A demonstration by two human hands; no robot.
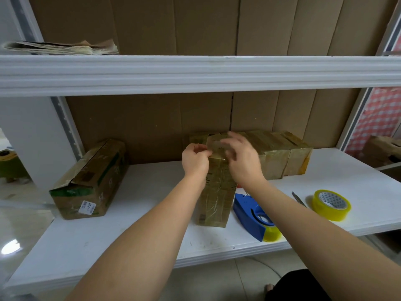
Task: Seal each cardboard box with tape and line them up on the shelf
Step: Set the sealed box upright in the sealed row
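A tape-wrapped cardboard box (214,198) stands on the white shelf (152,203), reaching from near the front edge toward the back. My left hand (194,160) is at its far top end, fingers curled, pinching a strip of clear tape (214,145) that stands up there. My right hand (240,159) hovers over the same end, blurred, fingers spread and loosely bent. A row of sealed boxes (282,155) lines the back right. A larger box (91,181) with a loose top flap lies at the left.
A blue tape dispenser (251,216) with yellow tape lies right of the box. A loose yellow tape roll (331,205) and a small cutter (298,198) sit further right. The upper shelf beam (195,72) hangs overhead with flattened cardboard (63,47) on it.
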